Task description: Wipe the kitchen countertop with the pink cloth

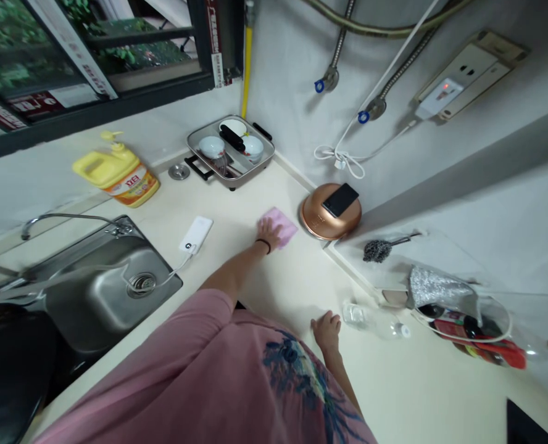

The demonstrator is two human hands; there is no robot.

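My left hand [268, 233] reaches out over the cream countertop [297, 277], its fingers pressed down and closed on a pink cloth [281, 225]. A black band sits on that wrist. The cloth lies between a white power bank [196, 234] and an upturned copper-coloured pot [323, 223] with a black phone [341, 199] on top. My right hand [327, 330] rests on the counter close to my body with its fingers curled and nothing visible in it. A clear plastic bottle [376, 322] lies just right of it.
A steel sink [107, 277] with a faucet [65, 219] is at the left, beside a yellow detergent bottle [116, 172]. A dish tray [230, 148] with bowls fills the corner. A wire scrubber [378, 250], bagged sauce bottles [468, 327] and a black pan [5, 370] are also near.
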